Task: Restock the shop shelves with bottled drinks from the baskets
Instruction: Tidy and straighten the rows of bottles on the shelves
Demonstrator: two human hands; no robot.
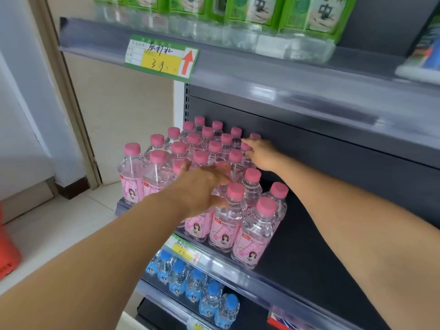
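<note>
Several clear peach soda bottles (pixel 228 217) with pink caps and pink labels stand in rows on the left part of the dark middle shelf (pixel 309 246). My left hand (pixel 202 186) reaches in over the front rows with fingers spread, touching bottle tops and shoulders. My right hand (pixel 260 152) stretches deeper along the right side of the group, its straight fingers against the back-row bottles near a pink cap (pixel 245 146). Neither hand grips a bottle.
The right part of the middle shelf is bare. Green-labelled bottles (pixel 257 17) fill the shelf above, with a price tag (pixel 162 57) on its rail. Blue-capped bottles (pixel 190 279) stand on the shelf below. An orange-red object (pixel 7 248) sits on the floor at left.
</note>
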